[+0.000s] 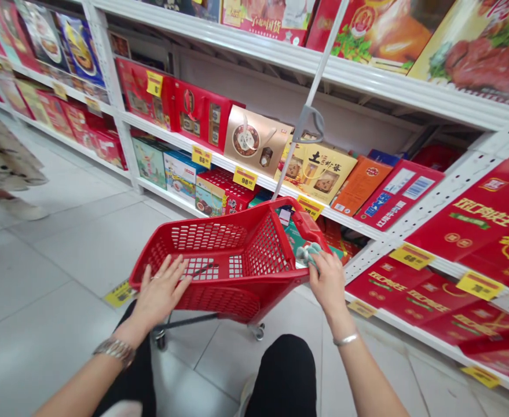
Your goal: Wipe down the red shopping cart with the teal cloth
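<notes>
At the near rim of the red wheeled shopping basket [211, 237], the left hand [161, 292] is resting with fingers spread apart. The right hand's [329, 284] fingers are closing on a pale teal object [308, 253], partly hidden and hard to make out.

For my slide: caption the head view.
Left hand on red plastic wheeled shopping basket; right hand holds small pale-green item at its rim.

Your wheeled shopping basket [219, 272] stands on the floor [63, 301] before you, with shelving [171, 138] along its right and a person's skirt [2, 150] ahead left.
</notes>
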A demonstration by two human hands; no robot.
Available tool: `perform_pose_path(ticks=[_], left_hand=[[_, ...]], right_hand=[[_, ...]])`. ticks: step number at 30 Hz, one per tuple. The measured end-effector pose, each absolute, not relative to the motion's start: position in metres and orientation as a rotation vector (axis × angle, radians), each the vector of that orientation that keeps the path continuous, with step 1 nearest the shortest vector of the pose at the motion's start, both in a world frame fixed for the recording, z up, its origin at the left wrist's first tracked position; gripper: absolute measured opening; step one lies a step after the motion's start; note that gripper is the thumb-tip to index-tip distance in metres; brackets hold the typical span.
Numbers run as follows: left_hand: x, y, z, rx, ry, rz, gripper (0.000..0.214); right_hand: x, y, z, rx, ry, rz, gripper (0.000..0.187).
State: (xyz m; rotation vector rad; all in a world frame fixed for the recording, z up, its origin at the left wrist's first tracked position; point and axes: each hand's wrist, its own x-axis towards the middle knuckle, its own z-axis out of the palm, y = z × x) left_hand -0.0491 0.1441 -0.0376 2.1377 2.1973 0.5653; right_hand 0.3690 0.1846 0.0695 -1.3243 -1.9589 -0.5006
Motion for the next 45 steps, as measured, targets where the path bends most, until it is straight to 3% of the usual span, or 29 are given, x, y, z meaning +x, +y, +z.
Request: perform_pose_path(ticks=[9,20,26,37,45], left_hand=[[0.033,0.162,-0.007,2.100,2.135,0.725,0.052],[-0.005,0.177,-0.016,2.109,1.960,0.859,0.049],[-0.008,0.186,-0.021,2.074,1.917,0.930,0.048],[0.001,0.192,-0.015,2.028,1.980,0.854,0.046],[-0.018,0.198,-0.005,2.053,1.981,0.721,0.047]], right_hand=[[0.305,0.099,0.070,-1.229,-1.973,-0.485,0.032],[0.297,0.056,0.075,-1.053,-2.063,-0.345,0.043],[0.339,0.090,0.085,-1.180,-1.942,-0.258,0.033],[0.377,0.256,0.118,-1.458,-1.851,0.042,0.029],[0.360,0.220,0.100,-1.230,-1.984,0.018,0.026]])
